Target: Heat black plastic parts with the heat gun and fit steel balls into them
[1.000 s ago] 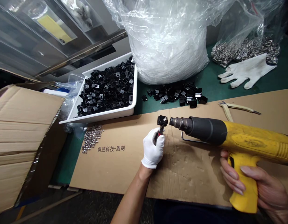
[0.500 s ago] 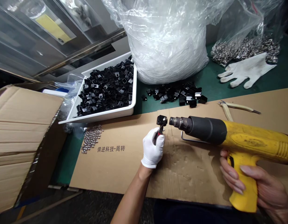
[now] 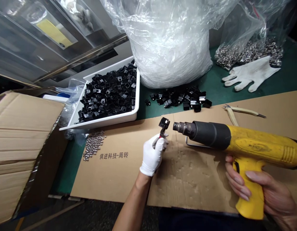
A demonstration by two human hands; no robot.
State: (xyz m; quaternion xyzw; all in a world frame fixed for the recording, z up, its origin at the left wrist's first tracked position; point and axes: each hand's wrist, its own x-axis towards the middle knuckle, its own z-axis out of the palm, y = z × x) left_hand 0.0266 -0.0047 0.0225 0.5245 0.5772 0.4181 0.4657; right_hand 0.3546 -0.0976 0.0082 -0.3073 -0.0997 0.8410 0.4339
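Note:
My left hand (image 3: 152,155), in a white glove, is closed around pliers (image 3: 162,132) with a bit of red on the handle. At their tip is a small black plastic part (image 3: 163,123) with a shiny metal piece in it. My bare right hand (image 3: 266,189) grips the handle of a yellow heat gun (image 3: 261,141). Its stepped metal nozzle points left at the black part, with a small gap between them. Under the heat gun's barrel, a bent metal rod (image 3: 198,145) lies partly hidden on the cardboard sheet (image 3: 124,179).
A white tray (image 3: 138,93) of black parts stands at the left, near an open carton (image 3: 18,141). Small metal pieces (image 3: 93,144) lie in rows. Behind are loose black parts (image 3: 182,98), a large plastic bag (image 3: 172,54), bagged metal fittings (image 3: 249,51), a glove (image 3: 251,73) and cream-handled pliers (image 3: 244,111).
My left hand has shifted slightly left, drawing the black part a little away from the nozzle and tilting it. The heat gun stays nearly where it was in my right hand.

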